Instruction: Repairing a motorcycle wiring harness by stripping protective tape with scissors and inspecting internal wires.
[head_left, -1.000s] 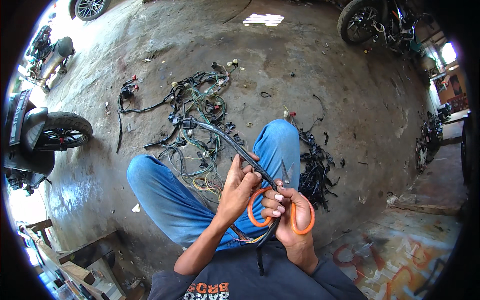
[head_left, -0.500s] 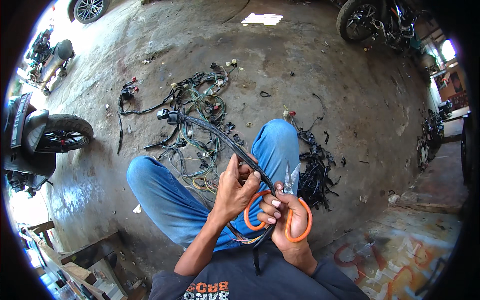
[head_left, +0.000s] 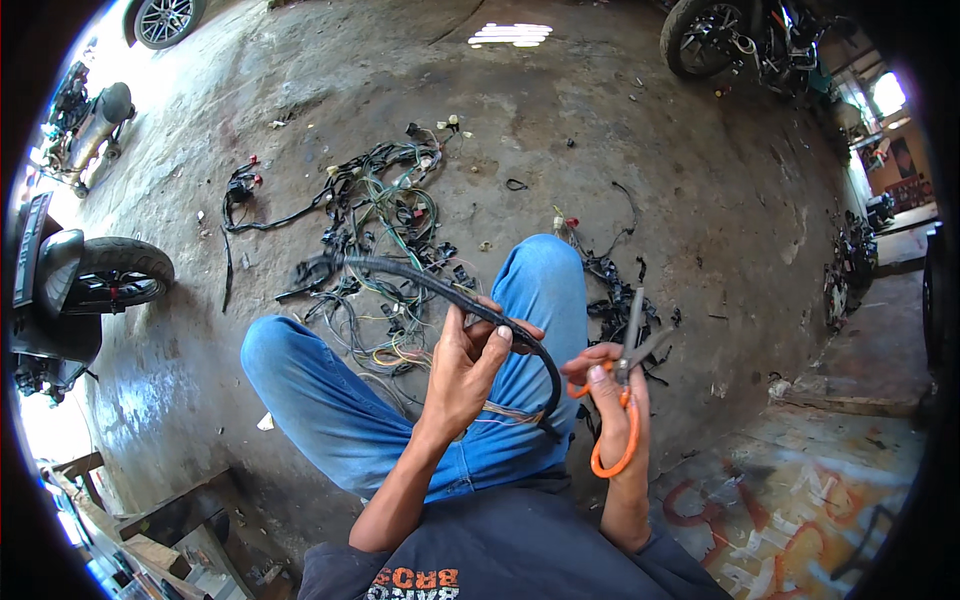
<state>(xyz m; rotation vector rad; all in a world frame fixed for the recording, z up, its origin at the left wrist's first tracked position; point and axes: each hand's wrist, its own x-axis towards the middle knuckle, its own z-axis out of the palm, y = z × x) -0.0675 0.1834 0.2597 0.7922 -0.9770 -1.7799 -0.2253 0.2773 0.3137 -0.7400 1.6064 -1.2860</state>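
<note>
My left hand (head_left: 468,365) is closed around a thick black-wrapped wiring harness (head_left: 415,278), thumb on top. The harness runs from a dark, blurred end at upper left, over my lap, and bends down beside my right knee. Thin coloured wires (head_left: 510,411) stick out near its lower end. To the right, apart from the harness, my right hand (head_left: 615,400) grips scissors (head_left: 632,375) with orange handles. Their blades point up and are parted. Past my knees lies a tangled pile of wires and connectors (head_left: 400,215) on the floor.
Black tape scraps (head_left: 610,310) lie by my right knee. A motorcycle wheel (head_left: 120,272) stands at left, another motorcycle (head_left: 745,45) at the far right. A wooden frame (head_left: 185,525) is at lower left, and a paint-stained slab (head_left: 780,510) lies at lower right.
My right hand has let go of the harness and moved right with the scissors, turning them. The harness's lower end has swung to the right; my left hand still holds it.
</note>
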